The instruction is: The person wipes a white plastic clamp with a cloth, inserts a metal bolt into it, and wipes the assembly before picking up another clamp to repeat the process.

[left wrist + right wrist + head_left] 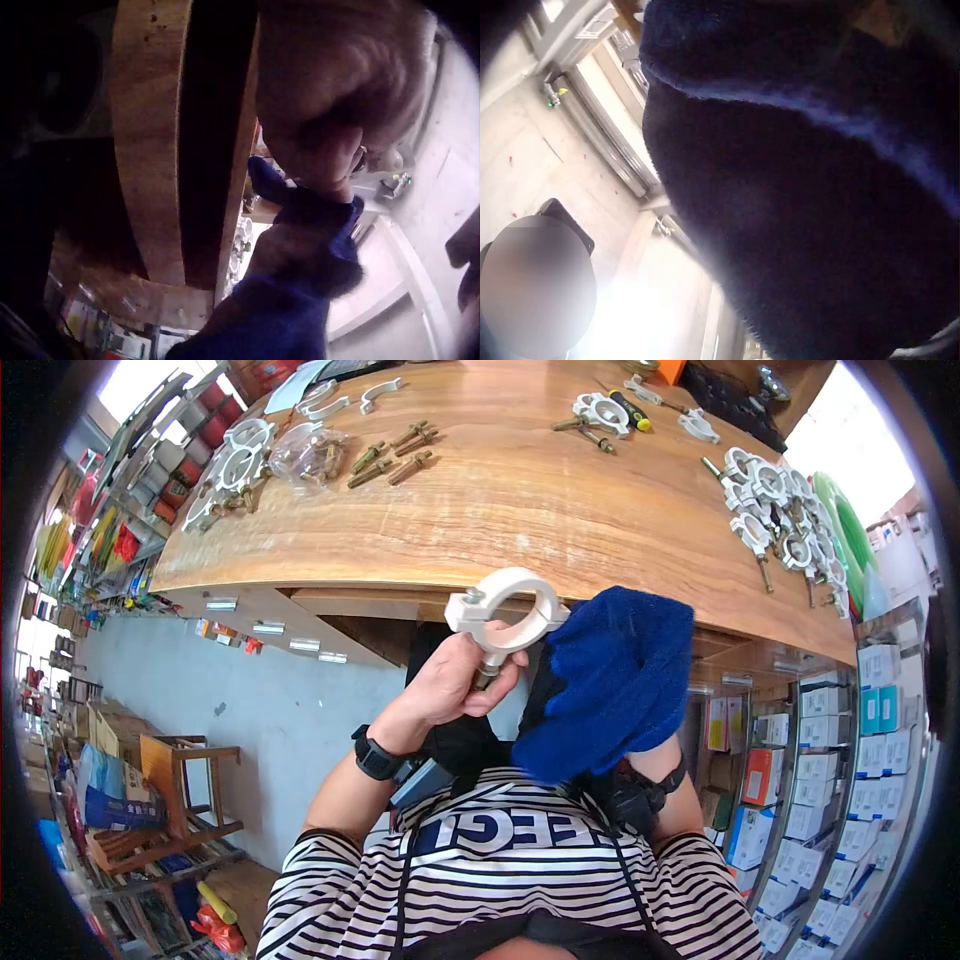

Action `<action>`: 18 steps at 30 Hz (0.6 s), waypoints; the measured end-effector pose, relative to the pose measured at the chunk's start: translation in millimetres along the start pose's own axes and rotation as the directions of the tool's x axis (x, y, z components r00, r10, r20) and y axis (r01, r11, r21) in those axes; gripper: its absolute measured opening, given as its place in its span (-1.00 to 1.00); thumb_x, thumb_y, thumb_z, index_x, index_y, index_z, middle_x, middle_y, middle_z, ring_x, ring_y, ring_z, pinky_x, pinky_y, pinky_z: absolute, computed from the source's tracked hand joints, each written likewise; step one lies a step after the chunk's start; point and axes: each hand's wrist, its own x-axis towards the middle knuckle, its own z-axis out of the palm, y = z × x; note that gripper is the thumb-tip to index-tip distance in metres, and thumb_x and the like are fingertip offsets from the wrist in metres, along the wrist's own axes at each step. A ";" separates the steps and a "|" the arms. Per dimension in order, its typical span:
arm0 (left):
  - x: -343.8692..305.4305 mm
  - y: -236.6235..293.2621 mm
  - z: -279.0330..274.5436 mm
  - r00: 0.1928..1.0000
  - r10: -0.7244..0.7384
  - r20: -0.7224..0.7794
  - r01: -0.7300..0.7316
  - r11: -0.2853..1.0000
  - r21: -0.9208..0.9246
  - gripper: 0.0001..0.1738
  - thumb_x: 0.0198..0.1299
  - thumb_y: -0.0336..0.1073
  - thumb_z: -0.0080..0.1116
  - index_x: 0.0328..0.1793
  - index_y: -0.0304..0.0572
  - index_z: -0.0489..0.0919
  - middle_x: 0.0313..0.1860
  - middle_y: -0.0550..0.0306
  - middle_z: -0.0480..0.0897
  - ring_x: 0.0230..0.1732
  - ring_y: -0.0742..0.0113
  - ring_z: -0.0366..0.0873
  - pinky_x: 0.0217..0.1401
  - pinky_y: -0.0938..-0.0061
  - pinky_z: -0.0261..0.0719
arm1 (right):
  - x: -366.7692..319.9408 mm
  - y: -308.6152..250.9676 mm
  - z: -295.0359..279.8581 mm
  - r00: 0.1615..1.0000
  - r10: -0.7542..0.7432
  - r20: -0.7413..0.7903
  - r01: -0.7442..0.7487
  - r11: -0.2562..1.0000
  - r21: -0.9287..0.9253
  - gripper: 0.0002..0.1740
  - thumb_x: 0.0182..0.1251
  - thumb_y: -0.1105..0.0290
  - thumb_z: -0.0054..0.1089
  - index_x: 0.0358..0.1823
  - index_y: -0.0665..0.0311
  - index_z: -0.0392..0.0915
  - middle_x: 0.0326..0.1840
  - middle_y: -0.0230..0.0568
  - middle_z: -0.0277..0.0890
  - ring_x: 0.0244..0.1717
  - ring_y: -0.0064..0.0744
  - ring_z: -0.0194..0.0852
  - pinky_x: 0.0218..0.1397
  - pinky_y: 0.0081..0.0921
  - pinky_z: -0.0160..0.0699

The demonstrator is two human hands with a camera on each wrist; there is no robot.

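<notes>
A white ring clamp [510, 579] stands upright in the left hand [450, 678], whose thumb and fingers pinch the metal stem under the ring. A small screw shows on the clamp's left lug. Just right of it, the right hand [654, 758] holds a blue cloth [625, 670] that covers nearly all of the hand; the cloth's upper left edge meets the ring's right side. In the left wrist view the curled left hand [337, 90] is above the blue cloth [277, 315]. Dark cloth [780, 195] fills most of the right wrist view, hiding the fingers there.
Behind the hands is a wooden table [450, 540]. White clamps [240, 465], a clear plastic bag [300, 455] and several bolts [395, 460] lie at its left. More clamps [600, 412] and a screwdriver [632, 410] lie farther back, with a clamp pile [770, 485] at right.
</notes>
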 end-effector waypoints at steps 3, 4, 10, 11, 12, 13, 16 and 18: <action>2.4 -2.1 0.5 1.000 0.002 -0.006 -0.003 0.996 -0.088 -0.40 0.18 0.24 -0.34 -0.12 -0.21 0.30 -0.71 0.27 0.25 -0.79 0.63 -0.03 -0.81 0.72 -0.11 | -3.2 7.0 -5.2 0.995 0.011 -0.099 -0.013 1.000 -0.010 -0.50 -0.16 0.42 0.21 -0.05 0.19 0.42 -0.16 -0.04 0.42 -0.14 -0.11 0.41 -0.05 -0.34 0.36; 3.2 -3.0 0.9 1.000 0.023 0.001 -0.022 0.992 -0.124 -0.39 0.17 0.25 -0.33 -0.11 -0.21 0.30 -0.71 0.28 0.22 -0.79 0.62 -0.02 -0.80 0.72 -0.10 | -4.1 8.2 -6.1 0.991 0.012 -0.131 -0.014 1.000 -0.013 -0.50 -0.16 0.42 0.22 -0.05 0.19 0.43 -0.16 -0.04 0.43 -0.13 -0.12 0.41 -0.04 -0.34 0.36; 0.3 0.3 16.1 0.996 0.037 -0.085 -0.016 0.973 0.232 -0.66 0.29 -0.05 -0.29 -0.08 -0.17 0.27 -0.68 0.33 0.18 -0.73 0.61 0.03 -0.73 0.71 -0.03 | -7.9 18.3 15.3 0.973 0.127 0.195 -0.184 0.934 0.307 -0.47 -0.12 0.30 0.25 -0.03 0.26 0.40 -0.13 -0.13 0.44 -0.14 -0.14 0.43 -0.06 -0.40 0.39; 1.3 1.8 19.4 0.984 0.052 -0.168 0.001 0.953 0.303 -0.70 0.30 -0.11 -0.28 -0.04 -0.18 0.27 -0.66 0.33 0.19 -0.72 0.62 0.03 -0.72 0.71 -0.02 | -4.7 19.0 17.0 0.976 0.047 0.211 -0.085 0.981 0.174 -0.44 -0.12 0.26 0.28 -0.02 0.27 0.39 -0.12 -0.16 0.44 -0.16 -0.14 0.43 -0.08 -0.40 0.41; 3.4 6.4 23.0 0.978 0.040 -0.206 0.019 0.960 0.278 -0.67 0.28 -0.16 -0.20 0.04 -0.20 0.25 -0.60 0.31 0.26 -0.68 0.65 0.09 -0.67 0.74 0.03 | -5.2 17.9 22.5 0.976 0.042 0.214 -0.081 0.981 0.176 -0.44 -0.12 0.26 0.28 -0.02 0.27 0.39 -0.12 -0.16 0.44 -0.16 -0.14 0.43 -0.08 -0.40 0.41; 4.0 7.4 21.8 0.977 0.045 -0.208 0.015 0.960 0.279 -0.67 0.28 -0.16 -0.20 0.04 -0.20 0.25 -0.60 0.31 0.26 -0.68 0.65 0.09 -0.67 0.74 0.03 | -7.9 16.7 32.1 0.985 0.009 0.175 -0.054 0.966 0.252 -0.58 -0.06 0.24 0.22 -0.12 0.20 0.44 -0.21 -0.13 0.46 -0.24 -0.14 0.46 -0.20 -0.38 0.43; 6.9 1.5 13.5 0.956 0.219 -0.196 -0.069 0.816 0.574 -0.64 0.22 -0.22 -0.09 0.05 -0.26 0.25 -0.41 0.25 0.40 -0.46 0.59 0.29 -0.39 0.69 0.29 | -10.1 13.3 53.6 0.997 -0.045 0.065 0.027 0.967 0.252 -0.69 -0.01 0.21 0.17 -0.22 0.15 0.48 -0.25 -0.10 0.47 -0.30 -0.14 0.46 -0.27 -0.34 0.43; 9.4 -5.1 2.1 0.952 0.257 -0.167 -0.097 0.769 0.632 -0.66 0.21 -0.23 -0.08 0.02 -0.27 0.26 -0.38 0.25 0.41 -0.43 0.57 0.31 -0.34 0.66 0.31 | 0.7 -5.3 33.0 0.955 0.151 0.254 -0.205 0.959 0.198 -0.64 -0.01 0.23 0.15 -0.15 0.18 0.43 -0.20 -0.10 0.42 -0.24 -0.08 0.39 -0.11 -0.27 0.33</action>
